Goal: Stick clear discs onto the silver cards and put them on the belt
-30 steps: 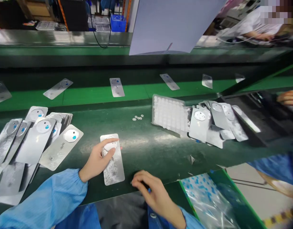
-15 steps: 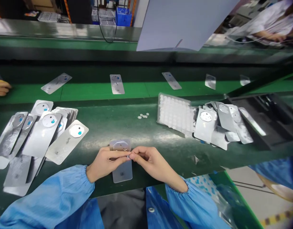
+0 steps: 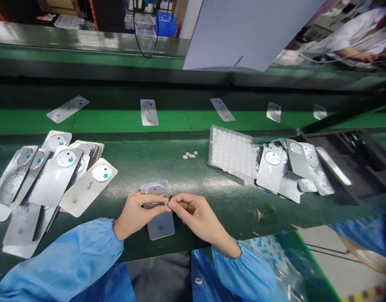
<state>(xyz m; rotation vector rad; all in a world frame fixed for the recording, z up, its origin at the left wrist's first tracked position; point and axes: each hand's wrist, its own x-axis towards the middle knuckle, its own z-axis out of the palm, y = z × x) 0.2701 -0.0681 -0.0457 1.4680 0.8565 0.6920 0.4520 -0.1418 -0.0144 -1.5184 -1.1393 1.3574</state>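
Note:
My left hand (image 3: 144, 209) and my right hand (image 3: 191, 212) meet fingertip to fingertip, both pinching a tiny pale ring-like piece (image 3: 167, 204). Its details are mostly covered by my fingers. Under the hands a flat silvery phone back panel (image 3: 160, 228) lies on the green bench, its large round camera area at the far end partly hidden by my left fingers. Beyond them, several small white rings (image 3: 190, 155) lie loose on the bench.
Panels with blue dots (image 3: 54, 180) are heaped at the left. To the right are a clear tray of white pieces (image 3: 232, 153), more panels (image 3: 271, 172) and a black tray (image 3: 365, 159). Spaced panels (image 3: 149, 113) lie on the green conveyor (image 3: 177, 119). A person's hand (image 3: 367, 55) shows far right.
Both hands stay joined at the small piece, shifted slightly left. The panel beneath is turned a little. On the conveyor, the panels have moved slightly left, and a hand at the left edge has left view.

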